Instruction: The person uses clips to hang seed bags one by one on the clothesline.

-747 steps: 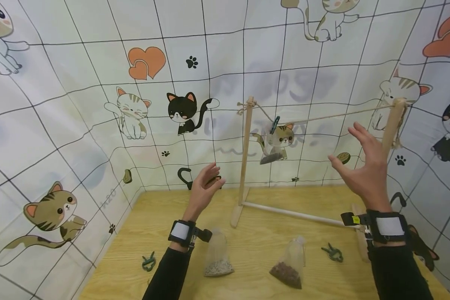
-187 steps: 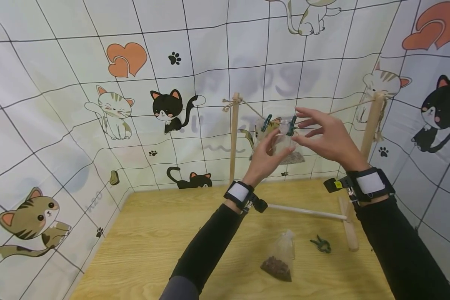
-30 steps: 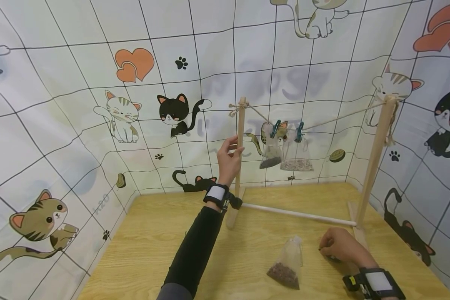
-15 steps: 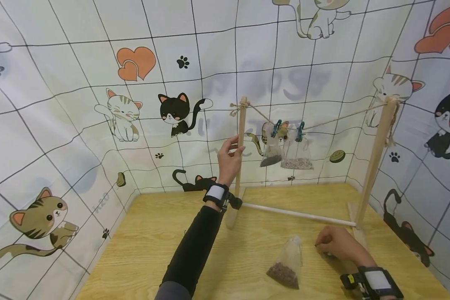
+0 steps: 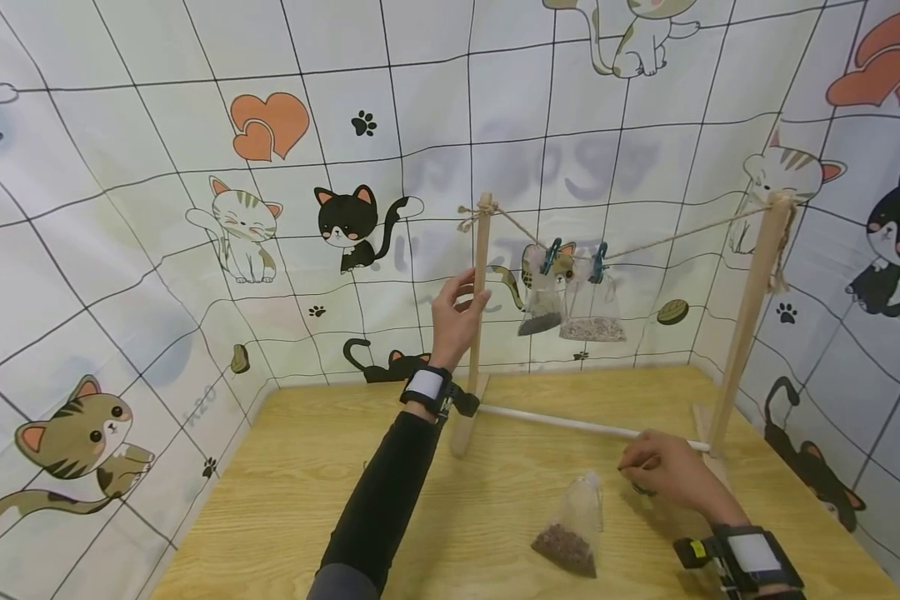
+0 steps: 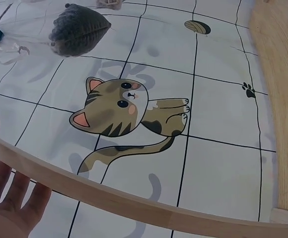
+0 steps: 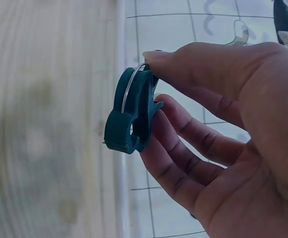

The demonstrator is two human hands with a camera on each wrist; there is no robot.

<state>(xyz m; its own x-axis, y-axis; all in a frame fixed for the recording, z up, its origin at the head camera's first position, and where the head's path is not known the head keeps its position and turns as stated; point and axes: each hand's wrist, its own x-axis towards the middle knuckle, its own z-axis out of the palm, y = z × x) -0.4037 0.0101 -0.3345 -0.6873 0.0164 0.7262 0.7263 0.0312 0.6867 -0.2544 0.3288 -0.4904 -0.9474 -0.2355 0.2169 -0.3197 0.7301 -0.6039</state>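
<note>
My left hand (image 5: 457,318) grips the left upright post (image 6: 94,196) of a wooden frame between thumb and fingers. Low over the table's right side, my right hand (image 5: 671,471) pinches a dark green plastic clothespin (image 7: 131,111) with a wire spring, mostly hidden in the head view. On the twine line (image 5: 682,237) two clothespins hold clear bags: one with dark contents (image 5: 542,321), the other with pale, speckled contents (image 5: 592,327). A third bag, holding reddish-brown bits (image 5: 567,542), lies on the table left of my right hand.
The frame's right post (image 5: 750,325) rises behind my right hand, and a white bar (image 5: 570,421) joins the two feet low down. A cat-print cloth (image 5: 270,225) surrounds the wood-grain table (image 5: 292,500).
The pale-speckled bag has gone from the table to the line, clipped beside the dark one. My left hand has moved to the post; the right has picked a clothespin off the table.
</note>
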